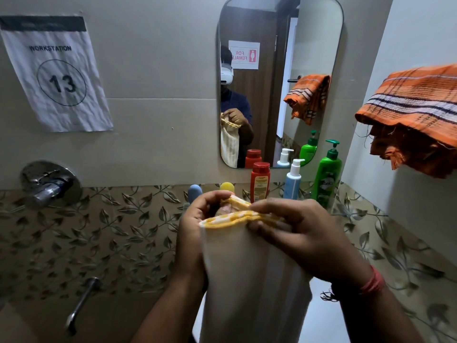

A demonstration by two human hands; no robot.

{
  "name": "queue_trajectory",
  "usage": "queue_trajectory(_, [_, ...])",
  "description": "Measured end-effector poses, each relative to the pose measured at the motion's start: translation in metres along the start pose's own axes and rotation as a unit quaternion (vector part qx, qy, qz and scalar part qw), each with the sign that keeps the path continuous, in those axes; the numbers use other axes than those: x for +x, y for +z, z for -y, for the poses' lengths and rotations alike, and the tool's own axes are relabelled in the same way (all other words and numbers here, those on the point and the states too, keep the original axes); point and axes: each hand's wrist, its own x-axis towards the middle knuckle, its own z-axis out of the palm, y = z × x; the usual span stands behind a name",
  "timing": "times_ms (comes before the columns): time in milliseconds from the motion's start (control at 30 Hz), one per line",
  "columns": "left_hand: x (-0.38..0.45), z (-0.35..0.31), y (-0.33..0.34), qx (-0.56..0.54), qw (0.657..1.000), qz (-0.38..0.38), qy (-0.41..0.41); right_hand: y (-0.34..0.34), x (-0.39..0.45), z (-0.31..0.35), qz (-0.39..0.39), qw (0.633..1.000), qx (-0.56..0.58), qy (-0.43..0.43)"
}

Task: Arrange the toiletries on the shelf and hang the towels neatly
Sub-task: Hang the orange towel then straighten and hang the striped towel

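A cream towel with a yellow checked border [237,263] hangs down in front of me, folded lengthwise. My left hand [197,219] grips its top edge at the left. My right hand [296,231] pinches the same yellow edge at the right. Behind my hands stand a red bottle [259,181], a blue-and-white pump bottle [293,180] and a green pump bottle [326,177]. A blue cap [194,191] and a yellow cap [227,186] show just above my fingers. An orange striped towel [415,112] hangs bunched on the right wall.
A tall mirror [279,78] hangs above the bottles. A chrome mixer knob [50,183] and a spout [81,305] sit on the wall at the left. A paper workstation sign [57,75] is stuck at the upper left.
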Motion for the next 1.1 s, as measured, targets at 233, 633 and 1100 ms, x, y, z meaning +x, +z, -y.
queue_trajectory(233, [0.003,0.0,0.0,-0.024,0.999,-0.032,-0.007,-0.001,-0.004,0.005,0.049,0.997,-0.041,-0.044])
queue_trajectory(633, [-0.001,-0.001,0.009,-0.122,0.99,-0.036,-0.062,0.011,-0.002,0.001,-0.162,0.976,-0.118,0.083])
queue_trajectory(1100, [-0.007,-0.008,0.006,-0.086,0.995,-0.011,-0.041,0.007,-0.005,0.001,-0.137,0.973,-0.172,0.072])
